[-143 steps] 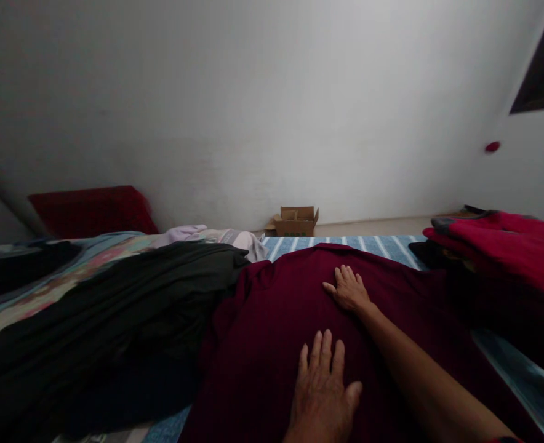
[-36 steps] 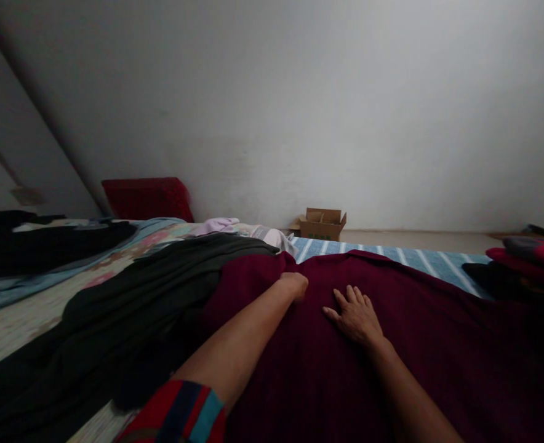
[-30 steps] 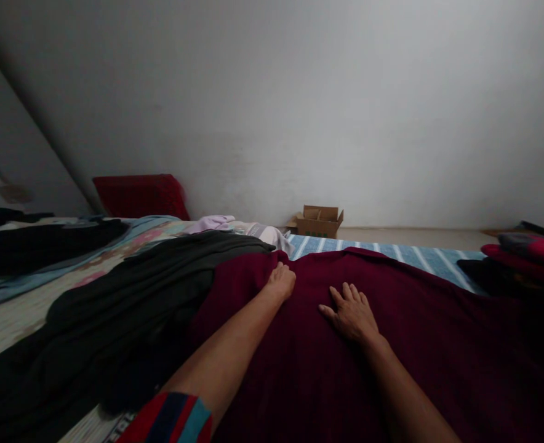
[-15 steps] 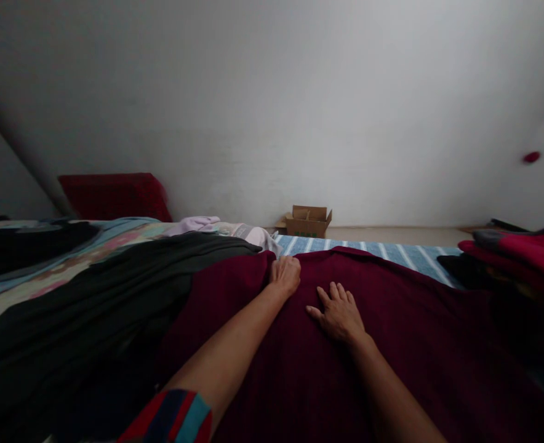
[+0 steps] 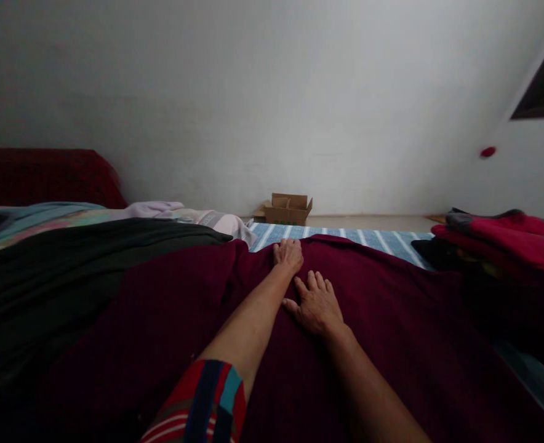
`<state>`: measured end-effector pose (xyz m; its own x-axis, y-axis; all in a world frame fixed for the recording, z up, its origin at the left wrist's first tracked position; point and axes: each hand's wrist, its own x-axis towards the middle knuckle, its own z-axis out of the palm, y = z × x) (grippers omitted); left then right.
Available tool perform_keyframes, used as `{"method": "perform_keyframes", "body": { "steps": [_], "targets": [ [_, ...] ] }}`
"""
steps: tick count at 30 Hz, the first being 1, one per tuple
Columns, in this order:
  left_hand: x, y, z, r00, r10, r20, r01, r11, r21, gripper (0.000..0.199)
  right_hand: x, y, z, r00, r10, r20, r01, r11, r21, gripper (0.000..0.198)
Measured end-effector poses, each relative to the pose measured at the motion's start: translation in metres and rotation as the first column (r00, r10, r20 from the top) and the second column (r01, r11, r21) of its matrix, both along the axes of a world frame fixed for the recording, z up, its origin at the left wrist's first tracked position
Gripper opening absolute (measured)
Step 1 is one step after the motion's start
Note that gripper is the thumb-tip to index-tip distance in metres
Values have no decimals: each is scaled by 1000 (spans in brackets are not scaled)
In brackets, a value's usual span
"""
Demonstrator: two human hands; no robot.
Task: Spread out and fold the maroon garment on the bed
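Observation:
A large maroon garment lies spread before me over the bed. My left hand rests on it close to its far edge, back of the hand up. The left fingers point away from me and look lowered onto the cloth, slightly apart; their tips are hard to make out. Just nearer and to the right, my right hand presses flat on the maroon cloth with fingers spread. A dark green garment lies along the left, partly under the maroon one.
Beyond the cloth shows a blue-and-white striped bedsheet. A stack of folded red and dark clothes sits at right. Pale lilac cloth lies at the far left. An opened cardboard box and a dark red bolster-like object stand by the wall.
My left hand has loosened from a fist on the cloth into a flatter hand. The maroon cloth now spreads further left over the green garment. The view has turned right.

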<state>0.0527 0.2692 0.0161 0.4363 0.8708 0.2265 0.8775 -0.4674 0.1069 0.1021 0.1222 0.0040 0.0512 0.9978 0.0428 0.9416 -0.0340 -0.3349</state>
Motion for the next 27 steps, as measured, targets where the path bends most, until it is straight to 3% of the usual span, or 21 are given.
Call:
{"method": "perform_keyframes", "body": {
  "steps": [4, 16, 27],
  "targets": [
    [15, 1, -5, 992, -116, 41, 115, 993, 17, 29, 1, -1, 2, 1000, 3, -8, -3, 1000, -5, 71],
    [31, 20, 2, 983, 118, 141, -124, 991, 39, 19, 3, 1, 5, 999, 7, -34, -7, 1000, -7, 70],
    [15, -26, 5, 960, -4, 279, -45, 985, 169, 13, 3, -1, 4, 995, -2, -102, 10, 997, 81, 62]
  ]
}}
